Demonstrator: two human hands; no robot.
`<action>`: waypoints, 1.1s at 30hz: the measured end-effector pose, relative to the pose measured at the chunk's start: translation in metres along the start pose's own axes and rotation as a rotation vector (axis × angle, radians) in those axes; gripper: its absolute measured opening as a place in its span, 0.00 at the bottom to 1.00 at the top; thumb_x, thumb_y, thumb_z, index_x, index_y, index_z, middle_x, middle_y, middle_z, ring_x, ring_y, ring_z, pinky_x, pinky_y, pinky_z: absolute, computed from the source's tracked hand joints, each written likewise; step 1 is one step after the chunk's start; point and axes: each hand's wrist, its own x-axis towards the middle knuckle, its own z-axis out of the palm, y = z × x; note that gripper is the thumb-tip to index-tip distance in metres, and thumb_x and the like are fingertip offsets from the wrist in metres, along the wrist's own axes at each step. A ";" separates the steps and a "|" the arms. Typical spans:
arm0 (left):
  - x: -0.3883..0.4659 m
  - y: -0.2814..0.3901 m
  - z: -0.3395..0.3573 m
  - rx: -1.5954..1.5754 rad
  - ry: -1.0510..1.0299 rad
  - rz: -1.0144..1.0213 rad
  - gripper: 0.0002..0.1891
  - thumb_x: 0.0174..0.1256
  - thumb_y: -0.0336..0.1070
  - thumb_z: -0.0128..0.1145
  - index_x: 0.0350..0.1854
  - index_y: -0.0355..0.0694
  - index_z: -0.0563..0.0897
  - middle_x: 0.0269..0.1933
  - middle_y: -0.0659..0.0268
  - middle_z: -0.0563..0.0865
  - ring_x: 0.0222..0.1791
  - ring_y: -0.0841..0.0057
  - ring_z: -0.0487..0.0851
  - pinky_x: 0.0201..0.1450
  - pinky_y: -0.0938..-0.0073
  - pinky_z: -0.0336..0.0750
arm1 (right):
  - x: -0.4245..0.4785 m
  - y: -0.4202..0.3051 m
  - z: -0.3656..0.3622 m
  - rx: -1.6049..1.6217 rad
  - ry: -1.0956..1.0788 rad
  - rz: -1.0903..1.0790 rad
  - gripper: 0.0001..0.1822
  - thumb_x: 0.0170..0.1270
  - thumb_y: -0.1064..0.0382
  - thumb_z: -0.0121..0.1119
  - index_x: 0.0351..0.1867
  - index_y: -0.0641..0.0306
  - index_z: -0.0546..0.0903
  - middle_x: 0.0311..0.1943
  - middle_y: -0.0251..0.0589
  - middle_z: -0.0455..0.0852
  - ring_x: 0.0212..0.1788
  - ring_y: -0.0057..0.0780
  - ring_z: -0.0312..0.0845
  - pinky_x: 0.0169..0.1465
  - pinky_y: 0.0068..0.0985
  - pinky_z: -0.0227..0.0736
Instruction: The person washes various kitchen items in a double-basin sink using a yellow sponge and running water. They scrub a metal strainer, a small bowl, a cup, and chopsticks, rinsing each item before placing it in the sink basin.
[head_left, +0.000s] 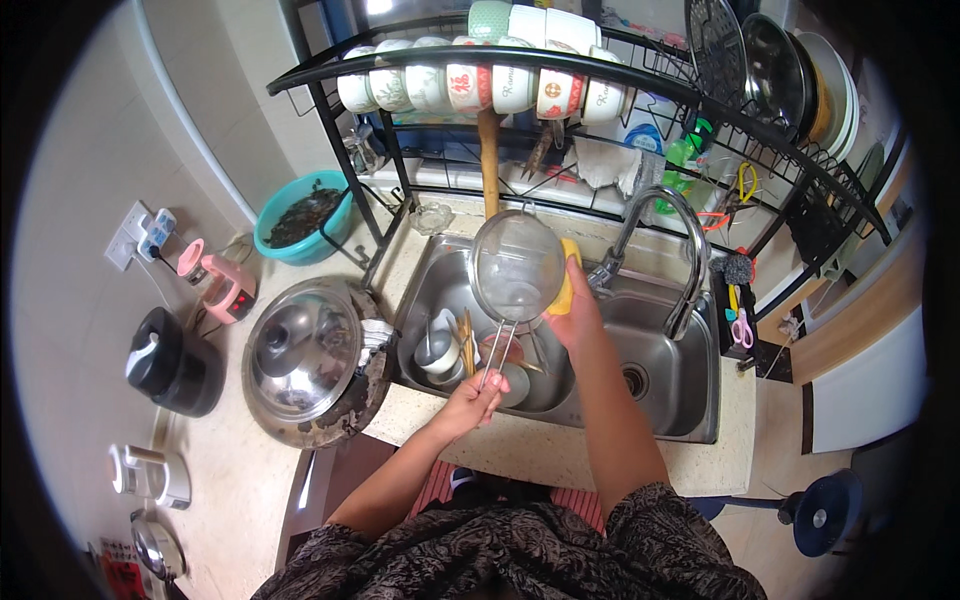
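Observation:
My left hand (474, 403) grips the wire handle of a round mesh strainer (519, 266), which is held up over the left basin of a steel double sink (439, 274). At the strainer's right rim, my right hand (576, 309) holds a yellow sponge or cloth (568, 281). Below, in the left basin, lie a white bowl (437, 354), wooden chopsticks (468, 341) and a small round dish (514, 385). The strainer and my hands hide part of the basin.
A curved chrome faucet (699, 247) stands behind the right basin. A black dish rack (480, 54) with cups spans the back. On the left counter are a large pot with a glass lid (304, 345) and a teal basin (304, 251). Pink scissors (741, 330) hang at the right.

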 end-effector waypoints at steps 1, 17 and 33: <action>0.003 0.005 -0.003 0.191 -0.006 0.039 0.15 0.75 0.49 0.39 0.47 0.45 0.73 0.27 0.73 0.74 0.27 0.87 0.69 0.35 0.84 0.67 | 0.000 -0.001 0.009 -0.017 -0.015 -0.076 0.24 0.65 0.46 0.55 0.59 0.51 0.71 0.54 0.31 0.78 0.56 0.30 0.72 0.56 0.42 0.69; 0.033 0.086 0.004 0.023 0.875 0.740 0.22 0.77 0.45 0.38 0.24 0.36 0.71 0.21 0.75 0.68 0.25 0.86 0.62 0.27 0.79 0.61 | -0.069 -0.008 0.094 -1.556 -0.103 -1.365 0.15 0.55 0.63 0.64 0.45 0.58 0.81 0.52 0.43 0.76 0.49 0.45 0.73 0.53 0.33 0.69; 0.035 0.086 0.001 0.444 1.024 0.740 0.32 0.76 0.52 0.30 0.16 0.33 0.68 0.15 0.61 0.66 0.18 0.70 0.63 0.22 0.67 0.59 | -0.078 0.011 0.113 -1.461 -0.324 -1.426 0.13 0.42 0.73 0.66 0.33 0.59 0.79 0.41 0.36 0.79 0.39 0.40 0.73 0.42 0.33 0.71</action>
